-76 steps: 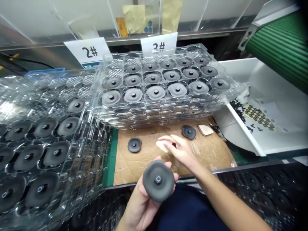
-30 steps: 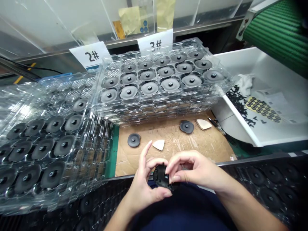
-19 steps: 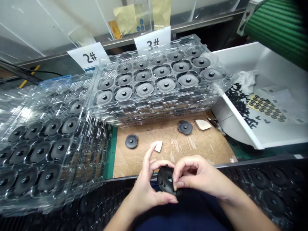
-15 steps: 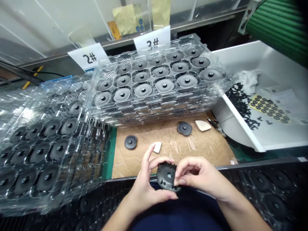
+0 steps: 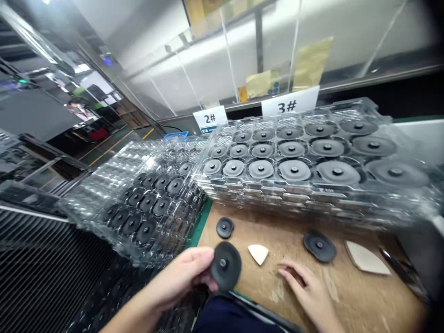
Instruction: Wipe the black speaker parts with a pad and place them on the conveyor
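Left hand [image 5: 189,273]: clamped on black disc [image 5: 225,267], beyond cardboard's [image 5: 277,296] near-left edge
Right hand [image 5: 308,289]: apart from left, fingers slightly parted, over cardboard
White wedge [image 5: 258,254]: between hands, on cardboard

The left hand [image 5: 194,273] pinches a dark round disc [image 5: 225,267] by its edge. The right hand [image 5: 305,293] is over the cardboard [image 5: 277,291], near a white wedge [image 5: 258,254]. Two more dark discs lie on the cardboard, below stacked clear trays [image 5: 294,189] marked by a "3#" sign [image 5: 290,102].
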Demonstrator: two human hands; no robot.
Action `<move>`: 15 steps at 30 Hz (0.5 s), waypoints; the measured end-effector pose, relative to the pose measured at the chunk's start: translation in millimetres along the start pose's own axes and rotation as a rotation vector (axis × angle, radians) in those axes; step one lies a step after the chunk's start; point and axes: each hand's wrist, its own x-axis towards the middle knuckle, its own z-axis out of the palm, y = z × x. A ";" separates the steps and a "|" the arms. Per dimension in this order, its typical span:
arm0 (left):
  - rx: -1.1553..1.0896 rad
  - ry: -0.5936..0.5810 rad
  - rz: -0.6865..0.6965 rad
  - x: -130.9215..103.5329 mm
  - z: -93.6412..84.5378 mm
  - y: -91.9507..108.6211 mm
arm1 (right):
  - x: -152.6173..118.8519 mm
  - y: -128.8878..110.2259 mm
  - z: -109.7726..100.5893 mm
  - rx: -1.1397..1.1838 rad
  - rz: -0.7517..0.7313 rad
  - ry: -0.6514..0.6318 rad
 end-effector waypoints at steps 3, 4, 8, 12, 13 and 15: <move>0.116 0.223 0.055 -14.2 -44.9 32.2 | -2.5 14.6 7.8 -0.055 -0.036 0.042; 0.182 0.319 0.082 -16.0 -61.1 43.3 | -3.3 19.7 8.7 -0.085 -0.053 0.061; 0.558 0.693 0.168 -2.2 -127.7 85.0 | -2.5 35.1 8.6 -0.172 -0.156 0.080; 0.875 0.849 0.173 45.3 -185.7 104.6 | -1.0 32.4 11.1 -0.107 -0.160 0.170; 0.923 0.848 0.143 59.5 -196.1 104.1 | -1.0 29.8 12.1 -0.082 -0.152 0.192; 0.992 0.820 0.105 84.5 -210.0 97.9 | -1.0 24.4 13.8 -0.049 -0.150 0.213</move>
